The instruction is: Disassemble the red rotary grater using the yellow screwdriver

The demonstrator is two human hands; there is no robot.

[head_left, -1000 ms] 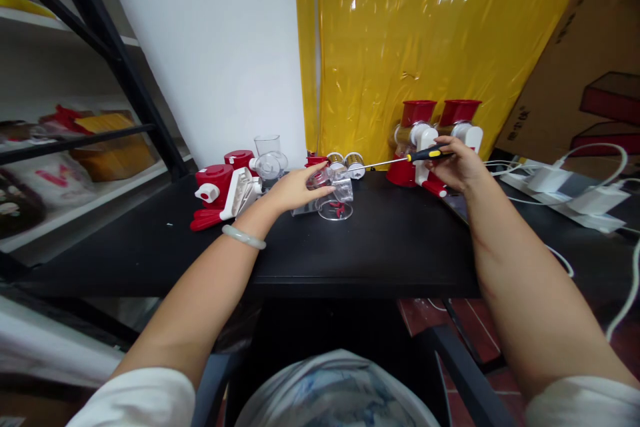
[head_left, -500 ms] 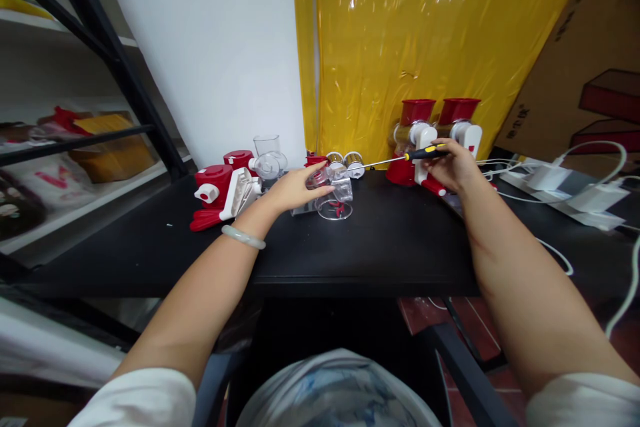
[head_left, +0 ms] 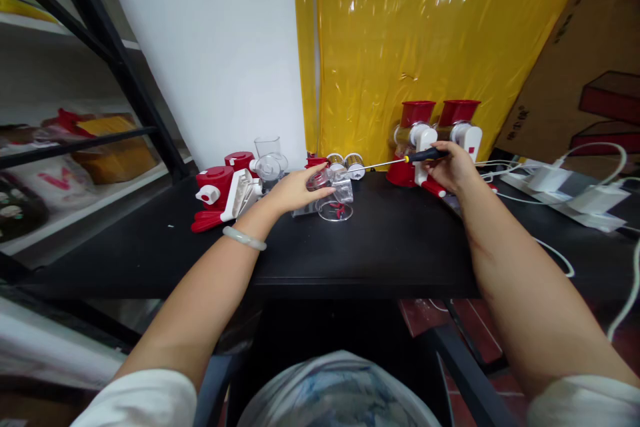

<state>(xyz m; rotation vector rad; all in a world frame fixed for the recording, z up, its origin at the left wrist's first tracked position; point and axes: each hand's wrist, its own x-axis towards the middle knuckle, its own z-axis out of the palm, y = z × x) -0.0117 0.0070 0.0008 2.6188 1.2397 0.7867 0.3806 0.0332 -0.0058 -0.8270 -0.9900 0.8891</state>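
My left hand [head_left: 295, 191] rests on a clear plastic housing [head_left: 334, 195] that lies on the black table [head_left: 370, 240], fingers curled over its top. My right hand [head_left: 453, 167] is closed on a screwdriver [head_left: 400, 160] with a black and yellow handle; its thin shaft points left toward the clear housing. Just behind my right hand stand two red and white grinder units [head_left: 437, 133].
A dismantled red and white grinder [head_left: 225, 193] and clear parts [head_left: 269, 157] lie at the table's back left. Small metal drums [head_left: 347, 163] sit by the yellow sheet [head_left: 425, 40]. White chargers and cables [head_left: 565, 190] spread at the right. Shelving [head_left: 75, 140] stands left.
My right hand has shifted the screwdriver slightly left and toward the clear housing. My left hand has stayed on the housing.
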